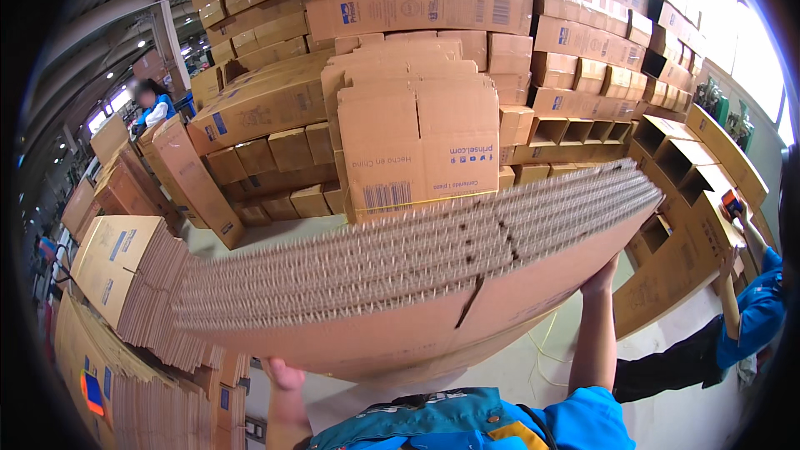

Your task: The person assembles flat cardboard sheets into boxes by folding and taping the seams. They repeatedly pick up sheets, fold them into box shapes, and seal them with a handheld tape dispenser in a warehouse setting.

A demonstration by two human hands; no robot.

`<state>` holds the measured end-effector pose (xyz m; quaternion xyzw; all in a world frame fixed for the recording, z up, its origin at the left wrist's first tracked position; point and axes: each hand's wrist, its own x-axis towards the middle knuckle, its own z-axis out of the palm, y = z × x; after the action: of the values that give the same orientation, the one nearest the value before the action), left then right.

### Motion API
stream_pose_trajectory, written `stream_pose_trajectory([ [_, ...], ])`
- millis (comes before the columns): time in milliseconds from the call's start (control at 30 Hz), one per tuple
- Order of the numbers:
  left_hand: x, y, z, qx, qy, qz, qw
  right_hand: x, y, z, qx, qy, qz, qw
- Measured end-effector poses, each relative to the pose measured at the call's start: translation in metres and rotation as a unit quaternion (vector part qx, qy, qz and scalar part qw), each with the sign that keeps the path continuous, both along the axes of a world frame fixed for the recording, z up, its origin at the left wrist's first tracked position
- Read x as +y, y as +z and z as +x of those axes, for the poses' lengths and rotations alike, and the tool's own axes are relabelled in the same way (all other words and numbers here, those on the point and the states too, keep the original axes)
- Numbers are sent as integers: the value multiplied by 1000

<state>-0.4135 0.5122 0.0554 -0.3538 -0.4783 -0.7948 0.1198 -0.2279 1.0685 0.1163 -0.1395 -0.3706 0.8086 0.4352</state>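
Note:
A thick bundle of flattened corrugated cardboard cartons (pixel 400 275) is held up across my front, tilted, its right end higher than its left. Its fluted edges face up, and a dark slot cuts into the near panel. My left hand (pixel 286 375) grips the lower edge near the left end; most of its fingers are hidden under the cardboard. At the right end my right hand (pixel 601 278) supports the near lower side, fingers partly hidden. Just beyond the bundle stands an upright stack of flattened cartons (pixel 419 137) with a yellow strap (pixel 431 201) across it.
Walls of cardboard boxes (pixel 419 9) rise behind. Stacked flat cartons (pixel 119 269) stand at left. Loose yellow strapping (pixel 540 350) lies on the floor (pixel 519 381). At right, a co-worker (pixel 750 312) holds an orange-and-dark tool (pixel 731 204) over boxes. Another person (pixel 155 106) is far left.

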Motion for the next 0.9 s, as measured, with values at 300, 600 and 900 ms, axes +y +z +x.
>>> stream_pose_trajectory([
  [300, 116, -34, -158, -147, 34, -130, 980, 74, -55, -96, -69, 37, -19, 997],
  [600, 81, -96, -95, -199, 273, -434, 835, 54, -115, -142, -269, -223, 195, 916],
  [900, -198, -170, 100, -326, 661, -340, 583, -97, -440, -8, -579, 194, 223, 760],
])
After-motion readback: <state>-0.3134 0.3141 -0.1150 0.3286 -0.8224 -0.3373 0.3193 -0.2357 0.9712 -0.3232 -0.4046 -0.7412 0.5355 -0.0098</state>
